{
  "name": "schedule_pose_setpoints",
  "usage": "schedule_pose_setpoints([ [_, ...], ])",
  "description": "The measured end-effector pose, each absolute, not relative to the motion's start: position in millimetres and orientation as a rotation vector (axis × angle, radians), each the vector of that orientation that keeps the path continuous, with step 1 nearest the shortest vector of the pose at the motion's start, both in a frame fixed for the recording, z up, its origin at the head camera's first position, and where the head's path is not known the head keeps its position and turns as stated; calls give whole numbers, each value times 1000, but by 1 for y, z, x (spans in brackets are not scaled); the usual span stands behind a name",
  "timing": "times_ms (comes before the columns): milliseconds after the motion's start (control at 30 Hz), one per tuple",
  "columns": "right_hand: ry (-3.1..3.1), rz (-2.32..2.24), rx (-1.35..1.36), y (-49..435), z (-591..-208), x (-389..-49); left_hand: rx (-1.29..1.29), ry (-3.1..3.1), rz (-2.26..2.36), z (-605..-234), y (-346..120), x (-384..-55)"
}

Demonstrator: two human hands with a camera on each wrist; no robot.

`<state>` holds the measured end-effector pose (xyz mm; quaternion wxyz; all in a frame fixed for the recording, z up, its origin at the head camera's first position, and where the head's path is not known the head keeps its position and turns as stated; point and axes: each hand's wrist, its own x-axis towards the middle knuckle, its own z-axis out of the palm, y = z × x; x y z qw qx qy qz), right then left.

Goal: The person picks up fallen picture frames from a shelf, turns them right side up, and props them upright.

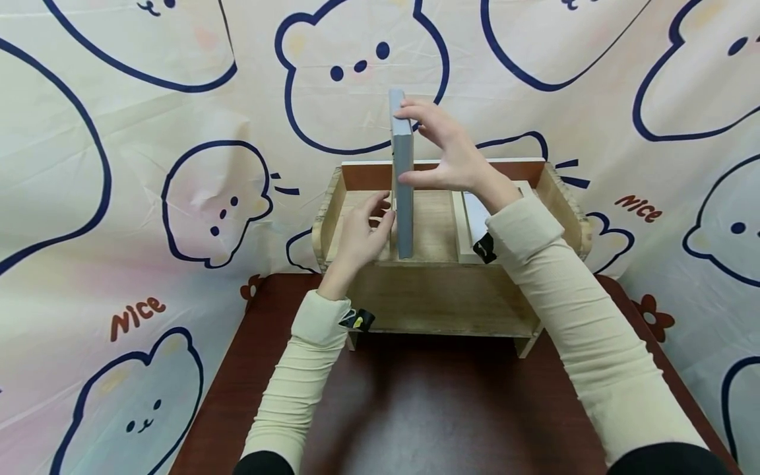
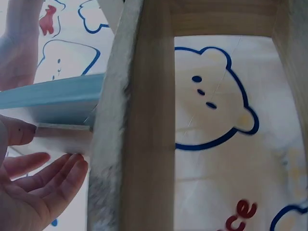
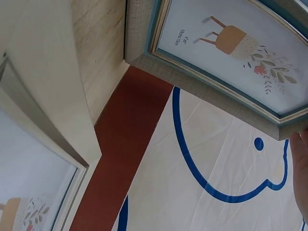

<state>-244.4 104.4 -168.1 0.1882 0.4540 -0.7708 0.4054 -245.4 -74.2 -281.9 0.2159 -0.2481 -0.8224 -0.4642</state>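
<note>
A picture frame (image 1: 405, 191) with a grey-blue edge stands upright on the upper tier of a small wooden shelf (image 1: 439, 300), seen edge-on from the head. My right hand (image 1: 448, 148) grips it, fingers at the top and thumb on the near edge. In the right wrist view its front shows a print of a potted plant inside a grey border (image 3: 204, 94). Behind the frame, my left hand (image 1: 359, 234) pinches the flat stand (image 2: 62, 139) on its back, thumb at one edge and fingertips underneath. A second, cream picture frame (image 3: 53, 72) is on the shelf's right side.
The shelf has raised side walls (image 1: 569, 204) and a reddish-brown back strip (image 1: 365, 177). It stands on a dark red-brown table (image 1: 439, 409). A cartoon-bear cloth (image 1: 196, 198) hangs behind and at both sides.
</note>
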Motion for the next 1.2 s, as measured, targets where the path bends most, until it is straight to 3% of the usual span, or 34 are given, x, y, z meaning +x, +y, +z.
schedule_pose_setpoints([
  [467,-2171,1102,1341,94,-184,-285,-689,-2199,-950,-271,-113,-246],
  [1200,-2405,703,1364,73,-166,-279,-660,-2113,-735,-289,-114,-240],
])
